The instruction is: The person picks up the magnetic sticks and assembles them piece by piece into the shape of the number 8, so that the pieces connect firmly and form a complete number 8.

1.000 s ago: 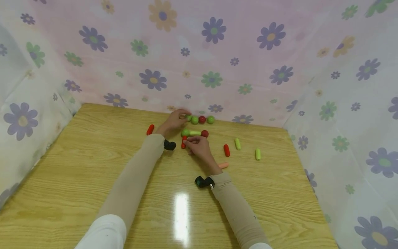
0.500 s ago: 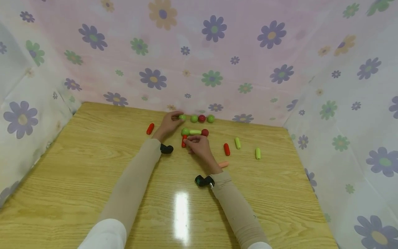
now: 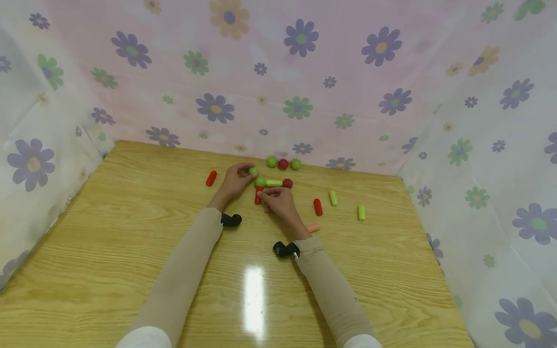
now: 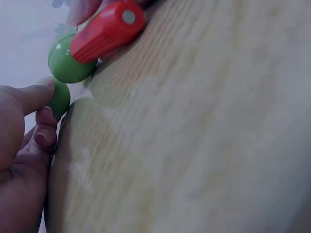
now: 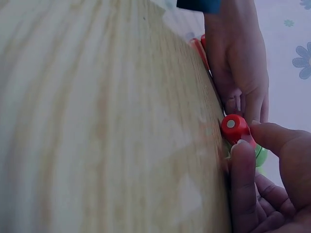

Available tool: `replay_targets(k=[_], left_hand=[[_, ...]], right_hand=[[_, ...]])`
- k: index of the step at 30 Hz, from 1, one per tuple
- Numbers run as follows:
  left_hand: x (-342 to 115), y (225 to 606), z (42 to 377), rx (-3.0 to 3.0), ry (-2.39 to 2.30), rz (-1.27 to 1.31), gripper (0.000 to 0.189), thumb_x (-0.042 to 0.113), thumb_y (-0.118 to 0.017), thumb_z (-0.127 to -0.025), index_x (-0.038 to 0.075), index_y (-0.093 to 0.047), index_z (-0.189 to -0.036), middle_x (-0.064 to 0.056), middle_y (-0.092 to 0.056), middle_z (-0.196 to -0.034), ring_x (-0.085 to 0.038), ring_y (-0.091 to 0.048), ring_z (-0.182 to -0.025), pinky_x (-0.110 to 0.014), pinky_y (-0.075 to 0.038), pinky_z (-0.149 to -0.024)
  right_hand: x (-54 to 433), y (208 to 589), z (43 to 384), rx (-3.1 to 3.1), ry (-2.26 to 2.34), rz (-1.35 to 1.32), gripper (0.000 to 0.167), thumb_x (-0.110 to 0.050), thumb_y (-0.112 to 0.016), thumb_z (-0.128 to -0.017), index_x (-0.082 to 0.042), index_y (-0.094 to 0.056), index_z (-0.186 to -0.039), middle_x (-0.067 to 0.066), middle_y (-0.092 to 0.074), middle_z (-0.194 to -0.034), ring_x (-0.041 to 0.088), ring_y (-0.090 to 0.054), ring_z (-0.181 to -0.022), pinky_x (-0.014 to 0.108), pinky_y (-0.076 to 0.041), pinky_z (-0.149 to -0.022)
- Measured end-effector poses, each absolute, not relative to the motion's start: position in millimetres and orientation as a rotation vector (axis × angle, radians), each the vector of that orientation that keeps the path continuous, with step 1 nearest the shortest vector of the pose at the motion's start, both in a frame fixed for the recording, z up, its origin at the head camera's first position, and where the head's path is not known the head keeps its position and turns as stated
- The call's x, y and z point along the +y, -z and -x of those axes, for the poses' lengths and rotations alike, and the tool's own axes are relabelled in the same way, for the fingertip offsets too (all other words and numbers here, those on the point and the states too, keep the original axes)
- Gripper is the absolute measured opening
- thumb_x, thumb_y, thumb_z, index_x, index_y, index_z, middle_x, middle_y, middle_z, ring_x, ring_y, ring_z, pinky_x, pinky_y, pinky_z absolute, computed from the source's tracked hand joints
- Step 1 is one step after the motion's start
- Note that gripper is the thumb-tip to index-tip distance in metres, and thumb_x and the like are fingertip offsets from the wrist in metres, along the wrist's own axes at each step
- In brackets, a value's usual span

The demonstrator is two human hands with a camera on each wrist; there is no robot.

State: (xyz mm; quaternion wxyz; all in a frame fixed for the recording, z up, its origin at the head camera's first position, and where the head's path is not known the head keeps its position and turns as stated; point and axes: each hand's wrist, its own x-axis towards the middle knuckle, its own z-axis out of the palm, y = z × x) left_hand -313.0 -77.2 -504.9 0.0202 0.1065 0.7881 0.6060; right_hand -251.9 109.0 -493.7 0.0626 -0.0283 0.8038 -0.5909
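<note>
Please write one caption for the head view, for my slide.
On a wood-grain table, the left hand pinches a glossy green ball while the right hand holds a short red rod.

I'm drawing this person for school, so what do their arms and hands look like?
Both arms wear long beige fabric sleeves, with white cloth higher up. The right sleeve has a small dark mark. Each wrist carries a small, curved black device. The left hand and right hand are bare, without gloves.

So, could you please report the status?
Left hand pinches glossy green ball. Right hand grips ribbed red rod, touching another green ball. Nothing visibly blocking.
</note>
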Motion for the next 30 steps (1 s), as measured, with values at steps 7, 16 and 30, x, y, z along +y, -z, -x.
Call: replay_targets(k=[7, 16, 30], left_hand=[[-80, 503, 297, 2.375, -1.918, -0.266, 0.04, 0.016, -0.064, -0.102, 0.002, -0.057, -0.139, -0.017, -0.06, -0.133, -0.032, -0.061, -0.115, -0.045, -0.051, -0.095], [-81, 502, 281, 2.33, -1.936, -0.211, 0.04, 0.014, -0.067, -0.1, 0.004, -0.058, -0.138, -0.017, -0.06, -0.133, -0.031, -0.062, -0.114, -0.04, -0.051, -0.093], [-86, 506, 265, 2.369, -1.947, -0.275, 0.037, 0.01, -0.07, -0.097, 0.0, -0.061, -0.132, -0.018, -0.062, -0.13, -0.024, -0.062, -0.095, -0.028, -0.051, -0.079]], right_hand=[[109, 491, 253, 2.461, 1.726, 0.071, 0.025, -0.029, -0.077, -0.093, -0.004, -0.079, -0.092, 0.003, -0.065, -0.063, 0.011, -0.057, -0.05, 0.024, -0.05, -0.052], [109, 485, 255, 2.531, 1.574, 0.014, 0.028, -0.033, -0.08, -0.089, -0.006, -0.08, -0.079, 0.001, -0.065, -0.057, 0.012, -0.059, -0.048, 0.028, -0.054, -0.053], [110, 472, 257, 2.275, 1.708, -0.102, 0.03, -0.024, -0.075, -0.092, 0.005, -0.076, -0.101, 0.01, -0.072, -0.071, 0.011, -0.069, -0.057, 0.027, -0.06, -0.06]])
